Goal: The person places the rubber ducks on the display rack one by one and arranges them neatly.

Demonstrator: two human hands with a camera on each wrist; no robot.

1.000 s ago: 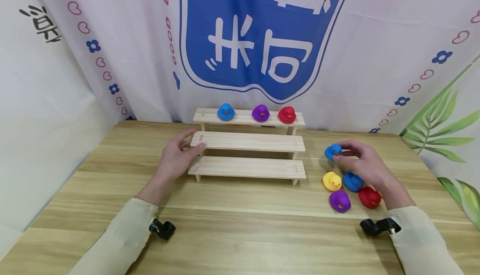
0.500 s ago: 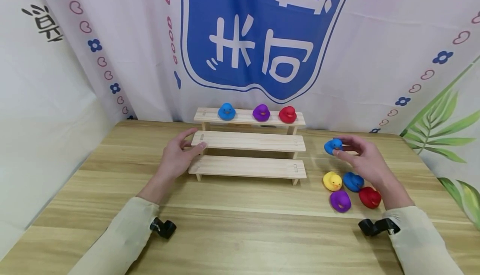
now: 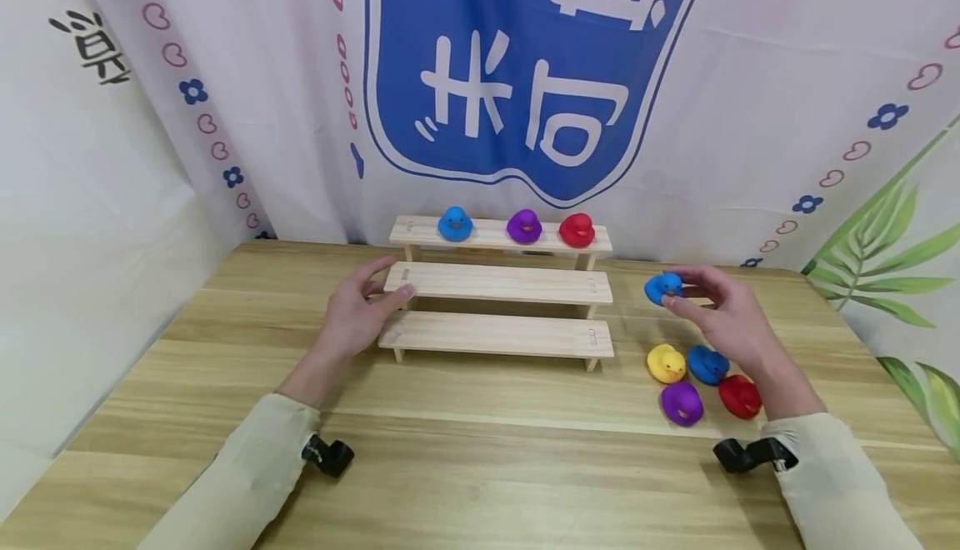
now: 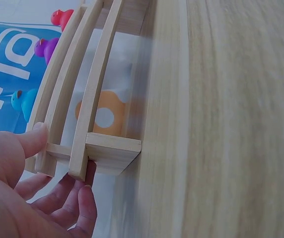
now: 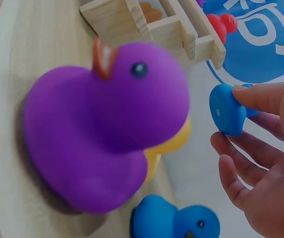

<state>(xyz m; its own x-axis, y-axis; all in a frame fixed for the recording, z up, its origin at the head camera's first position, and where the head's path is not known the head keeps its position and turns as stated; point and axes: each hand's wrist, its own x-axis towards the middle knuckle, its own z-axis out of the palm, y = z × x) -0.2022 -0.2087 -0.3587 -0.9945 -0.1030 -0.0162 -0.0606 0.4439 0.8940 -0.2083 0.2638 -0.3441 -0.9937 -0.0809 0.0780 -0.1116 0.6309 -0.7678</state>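
Note:
My right hand (image 3: 723, 304) pinches a blue rubber duck (image 3: 663, 289) between thumb and fingers, to the right of a three-tier wooden shelf stand (image 3: 498, 282). The right wrist view shows the flat underside of this blue duck (image 5: 226, 110) turned to the camera. With the thumb on top of the middle tier's left end and fingers around its edge, my left hand (image 3: 356, 304) holds the stand. In the left wrist view the fingers (image 4: 62, 201) reach beneath the tier ends. On the top tier sit a blue duck (image 3: 455, 224), a purple duck (image 3: 524, 227) and a red duck (image 3: 577, 231).
Right of the stand, a yellow duck (image 3: 666, 364), another blue duck (image 3: 707, 364), a purple duck (image 3: 682, 403) and a red duck (image 3: 740, 396) cluster on the wooden table (image 3: 480, 467), below my right hand. A printed curtain (image 3: 300, 100) hangs behind the stand.
My right hand has raised the blue duck a little and brought it slightly left, away from the ducks on the table. The left hand stays at the stand.

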